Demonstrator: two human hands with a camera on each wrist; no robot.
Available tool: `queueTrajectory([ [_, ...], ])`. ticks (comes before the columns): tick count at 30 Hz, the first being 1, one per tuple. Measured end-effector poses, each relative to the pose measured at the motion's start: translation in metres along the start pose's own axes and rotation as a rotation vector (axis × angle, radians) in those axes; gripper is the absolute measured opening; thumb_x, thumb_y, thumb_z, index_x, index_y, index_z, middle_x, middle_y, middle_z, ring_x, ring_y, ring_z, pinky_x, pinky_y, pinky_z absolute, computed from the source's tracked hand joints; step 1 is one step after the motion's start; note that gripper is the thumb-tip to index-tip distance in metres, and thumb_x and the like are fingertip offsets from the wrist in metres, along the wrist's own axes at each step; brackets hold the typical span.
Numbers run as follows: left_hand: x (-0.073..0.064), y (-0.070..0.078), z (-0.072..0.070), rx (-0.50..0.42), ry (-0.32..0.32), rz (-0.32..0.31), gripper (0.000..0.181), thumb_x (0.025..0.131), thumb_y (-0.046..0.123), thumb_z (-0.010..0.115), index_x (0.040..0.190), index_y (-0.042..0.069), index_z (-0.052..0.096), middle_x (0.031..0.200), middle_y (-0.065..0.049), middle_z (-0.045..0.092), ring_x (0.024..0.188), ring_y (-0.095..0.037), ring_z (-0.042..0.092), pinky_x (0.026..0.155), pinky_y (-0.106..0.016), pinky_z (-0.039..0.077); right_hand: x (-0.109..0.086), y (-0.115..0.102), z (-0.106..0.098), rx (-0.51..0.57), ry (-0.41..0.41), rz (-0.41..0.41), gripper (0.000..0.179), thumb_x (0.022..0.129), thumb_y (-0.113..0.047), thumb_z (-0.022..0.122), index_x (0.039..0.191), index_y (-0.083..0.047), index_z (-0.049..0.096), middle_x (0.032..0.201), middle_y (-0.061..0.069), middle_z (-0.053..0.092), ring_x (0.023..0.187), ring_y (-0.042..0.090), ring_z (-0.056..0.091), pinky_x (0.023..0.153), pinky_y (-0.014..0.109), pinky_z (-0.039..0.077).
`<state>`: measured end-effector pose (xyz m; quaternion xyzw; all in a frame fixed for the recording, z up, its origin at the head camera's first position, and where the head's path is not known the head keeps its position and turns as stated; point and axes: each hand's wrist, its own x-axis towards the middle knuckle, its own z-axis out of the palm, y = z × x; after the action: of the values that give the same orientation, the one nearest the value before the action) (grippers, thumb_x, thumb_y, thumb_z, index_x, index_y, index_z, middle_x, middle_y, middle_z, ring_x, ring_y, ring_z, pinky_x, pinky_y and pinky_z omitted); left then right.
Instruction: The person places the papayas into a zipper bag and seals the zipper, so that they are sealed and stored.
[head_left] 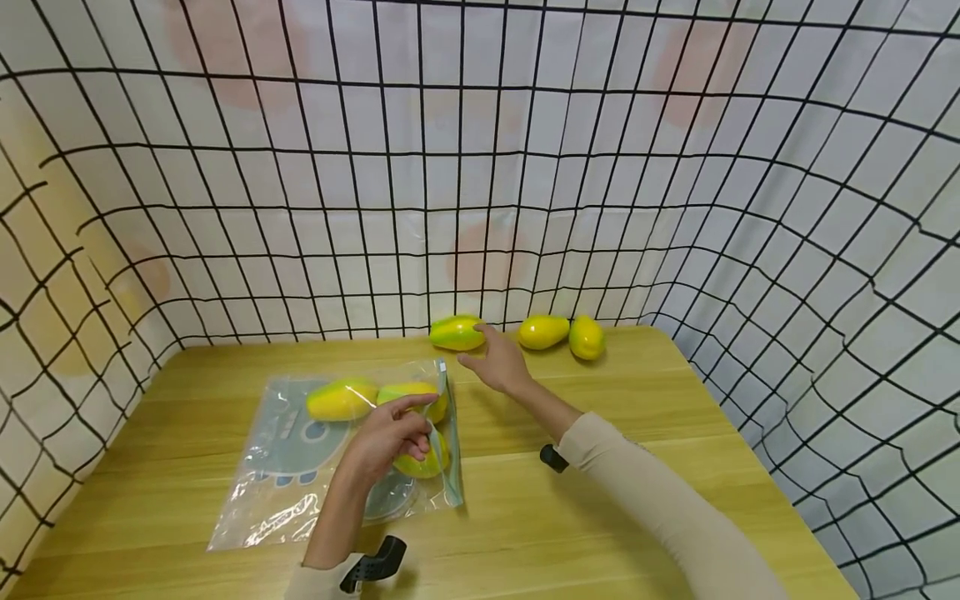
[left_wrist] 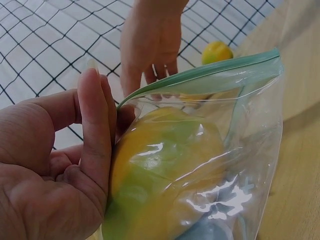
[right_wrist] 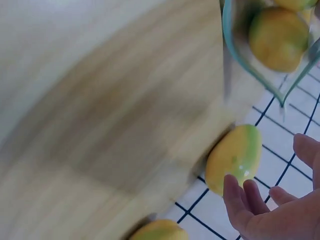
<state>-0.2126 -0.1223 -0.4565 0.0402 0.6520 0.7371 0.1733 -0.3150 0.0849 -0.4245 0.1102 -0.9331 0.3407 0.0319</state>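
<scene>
A clear zip bag (head_left: pixel 255 512) lies on the table with its green-edged mouth (left_wrist: pixel 200 75) facing right. Several yellow-green mangoes, one at the left (head_left: pixel 341 401) and one close behind the plastic (left_wrist: pixel 170 160), are inside it. My left hand (head_left: pixel 386 437) pinches the bag's mouth edge, which stands partly open in the right wrist view. At the back of the table, my right hand (head_left: pixel 497 360) reaches with spread, slightly bent fingers to the right end of a loose mango (head_left: pixel 456 332). Its fingertips (right_wrist: pixel 231 185) overlap that mango (right_wrist: pixel 234 155) in the right wrist view.
Two more mangoes, one lying lengthwise (head_left: pixel 543 332) and one end-on (head_left: pixel 587 337), sit right of my right hand by the back edge. A black wire grid (head_left: pixel 480 208) stands behind and along both sides of the wooden table (head_left: pixel 660 400).
</scene>
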Motion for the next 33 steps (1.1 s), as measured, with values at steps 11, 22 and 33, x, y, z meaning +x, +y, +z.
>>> queueTrajectory([
  [11,0.000,0.001,-0.002,0.004,-0.011,0.004,0.053,0.095,0.001,0.055,0.147,-0.003,0.048,0.072,-0.001,0.062,0.055,-0.008,0.061,0.054,-0.021,0.057,0.025,-0.006,0.005,-0.067,0.064,-0.008,0.069,0.093,-0.036,0.070,0.152,-0.011,0.045,0.141,0.024,0.055,0.132,0.044,0.047,0.110,0.056,0.040],
  [22,0.000,-0.002,-0.001,0.008,-0.006,-0.005,0.053,0.094,0.000,0.055,0.147,-0.003,0.049,0.070,-0.001,0.062,0.055,-0.008,0.061,0.054,-0.021,0.057,0.043,-0.007,0.009,-0.080,0.077,0.045,0.078,0.091,-0.039,0.073,0.157,-0.018,0.037,0.141,0.024,0.051,0.131,0.041,0.045,0.106,0.052,0.045],
  [33,0.001,-0.002,-0.003,0.003,-0.019,0.007,0.056,0.093,0.000,0.055,0.148,-0.003,0.047,0.068,0.000,0.061,0.055,-0.007,0.060,0.052,-0.020,0.055,0.048,-0.007,0.018,0.047,0.100,0.146,0.082,0.086,-0.032,0.078,0.156,-0.019,0.038,0.147,0.024,0.042,0.133,0.038,0.045,0.108,0.050,0.045],
])
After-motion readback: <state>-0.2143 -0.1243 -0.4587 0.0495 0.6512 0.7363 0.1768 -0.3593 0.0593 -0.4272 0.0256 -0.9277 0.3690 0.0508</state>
